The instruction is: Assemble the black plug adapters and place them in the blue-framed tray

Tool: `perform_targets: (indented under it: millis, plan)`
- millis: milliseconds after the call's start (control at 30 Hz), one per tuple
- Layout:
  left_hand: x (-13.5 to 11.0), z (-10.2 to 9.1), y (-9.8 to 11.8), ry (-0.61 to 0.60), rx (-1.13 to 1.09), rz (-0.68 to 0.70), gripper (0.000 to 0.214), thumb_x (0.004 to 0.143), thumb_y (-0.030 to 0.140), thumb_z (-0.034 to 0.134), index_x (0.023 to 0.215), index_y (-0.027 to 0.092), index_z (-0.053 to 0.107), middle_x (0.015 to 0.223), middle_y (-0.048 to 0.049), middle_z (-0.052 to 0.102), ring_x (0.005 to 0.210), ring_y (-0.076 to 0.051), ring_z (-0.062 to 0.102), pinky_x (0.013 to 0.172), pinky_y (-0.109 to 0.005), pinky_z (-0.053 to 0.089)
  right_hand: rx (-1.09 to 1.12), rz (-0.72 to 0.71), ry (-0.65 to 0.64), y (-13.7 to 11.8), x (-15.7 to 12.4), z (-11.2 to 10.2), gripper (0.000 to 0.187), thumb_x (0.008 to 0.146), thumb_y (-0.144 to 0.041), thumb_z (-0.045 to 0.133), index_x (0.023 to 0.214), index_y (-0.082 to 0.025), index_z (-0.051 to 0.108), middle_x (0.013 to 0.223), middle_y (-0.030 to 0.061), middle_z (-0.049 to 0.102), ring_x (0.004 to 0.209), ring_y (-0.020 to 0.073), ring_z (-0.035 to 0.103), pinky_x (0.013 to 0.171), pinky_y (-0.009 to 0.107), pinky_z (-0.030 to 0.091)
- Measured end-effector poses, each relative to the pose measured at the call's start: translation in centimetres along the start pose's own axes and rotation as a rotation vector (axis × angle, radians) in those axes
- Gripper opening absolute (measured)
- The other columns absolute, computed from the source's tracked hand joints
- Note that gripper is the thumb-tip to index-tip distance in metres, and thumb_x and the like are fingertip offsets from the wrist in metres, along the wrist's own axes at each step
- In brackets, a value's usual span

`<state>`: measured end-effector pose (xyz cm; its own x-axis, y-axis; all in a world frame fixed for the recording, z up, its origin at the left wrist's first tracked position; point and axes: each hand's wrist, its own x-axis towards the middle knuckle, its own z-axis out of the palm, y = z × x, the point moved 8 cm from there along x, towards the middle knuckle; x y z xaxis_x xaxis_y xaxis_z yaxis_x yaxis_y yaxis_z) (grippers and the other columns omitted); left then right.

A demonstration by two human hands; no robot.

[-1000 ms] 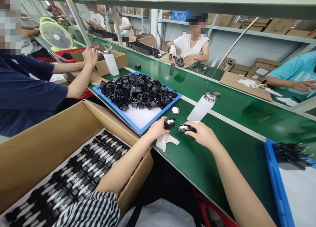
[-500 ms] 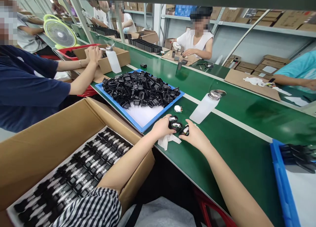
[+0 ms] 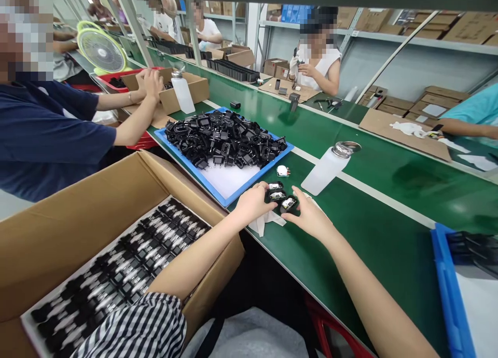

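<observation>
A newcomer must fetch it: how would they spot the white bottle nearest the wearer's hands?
Find the long green belt, then the blue tray heaped with black plugs. The white bottle with a metal dish top is just right of that tray; its twin stands farther up, against a cardboard box.
</observation>
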<state>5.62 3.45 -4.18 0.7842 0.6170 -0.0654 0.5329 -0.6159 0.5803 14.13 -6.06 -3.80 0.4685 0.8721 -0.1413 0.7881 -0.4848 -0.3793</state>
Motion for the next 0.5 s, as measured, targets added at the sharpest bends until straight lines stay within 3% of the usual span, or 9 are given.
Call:
perform_targets:
  millis: [133,333,400,500]
  plan:
    - [0.1,-0.1,0.7,0.087,0.033,0.039,0.034,0.061,0.031,0.052,0.091,0.020,0.042,0.089,-0.0009,0.052,0.080,-0.016,0.051,0.065,-0.024,0.040,-0.100,0.029,0.063,0.0,0.0,0.6,0.058,0.071,-0.037,0.045,0.119,-0.014,0.025,0.099,0.0129,0.045,0.079,0.0223,0.051,0.060,0.029,0.040]
    - [0.4,0.6,0.8,0.099,-0.031,0.074,0.031,0.060,0.030,0.053,0.088,0.019,0.045,0.086,-0.0005,0.053,0.077,-0.015,0.050,0.065,-0.024,0.040,-0.283,0.155,0.055,1.1,-0.6,-0.3,0.059,0.070,-0.039,0.043,0.119,-0.010,0.025,0.097,0.0148,0.047,0.076,0.0250,0.050,0.055,0.031,0.040]
    - [0.4,0.5,0.7,0.093,-0.055,0.083,0.030,0.060,0.028,0.053,0.087,0.018,0.047,0.088,-0.0006,0.053,0.078,-0.015,0.050,0.065,-0.024,0.041,-0.375,0.129,0.131,0.6,-1.1,-1.4,0.059,0.070,-0.037,0.046,0.117,-0.008,0.028,0.097,0.0158,0.048,0.082,0.0275,0.047,0.059,0.033,0.039]
    - [0.2,-0.2,0.3,0.078,-0.091,0.073,0.032,0.059,0.023,0.053,0.091,0.018,0.048,0.090,-0.0007,0.053,0.079,-0.014,0.050,0.067,-0.024,0.041,-0.466,-0.033,0.295,-2.0,-2.3,-2.6,0.044,0.072,-0.033,0.046,0.109,-0.010,0.039,0.093,0.0131,0.050,0.084,0.0265,0.045,0.066,0.033,0.037]
